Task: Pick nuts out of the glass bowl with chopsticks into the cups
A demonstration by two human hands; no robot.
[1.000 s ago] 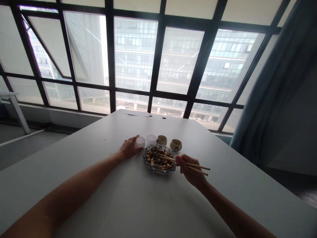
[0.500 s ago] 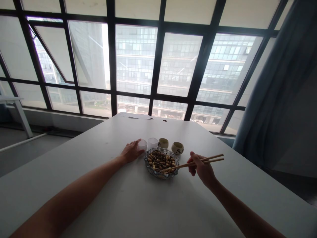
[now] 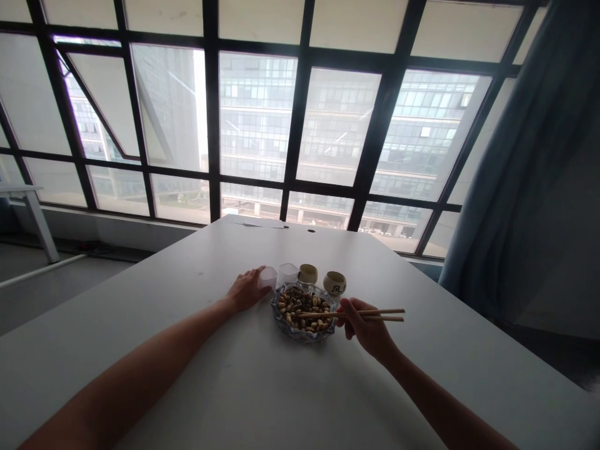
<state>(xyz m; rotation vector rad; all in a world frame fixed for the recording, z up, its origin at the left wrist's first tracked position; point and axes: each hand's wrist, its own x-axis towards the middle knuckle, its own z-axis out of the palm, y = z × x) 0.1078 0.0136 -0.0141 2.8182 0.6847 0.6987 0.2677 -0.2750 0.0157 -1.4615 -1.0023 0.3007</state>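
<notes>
So the left hand (image 3: 244,290) has its thumb on the near side and its fingers on the far side of a squarish frosted translucent plastic cup (image 3: 268,277), a loose pinch by the look of it, though I can't tell how hard it presses; I'd guess that's to keep such a light cup from sliding. The right hand (image 3: 368,325) pinches a pair of pale wooden chopsticks (image 3: 323,314) between thumb and fingers, held well back from the tips, which probably keeps the knuckles clear of the rim. Those tips are down in the tan nuts and darker seeds (image 3: 313,304) filling a wavy-rimmed clear glass bowl (image 3: 304,336), sitting front and centre on the white table (image 3: 234,375), likely so both arms reach easily. Behind it, a second frosted cup (image 3: 287,273) and two round cream cups with dark lettering, one left (image 3: 308,274), one right (image 3: 334,283), make a rough row, close enough for short reaches. Compared with half a second ago, the right hand has come in closer to the bowl, the chopsticks lie flatter and their tips sit further left; the left hand's hold looks about the same.
</notes>
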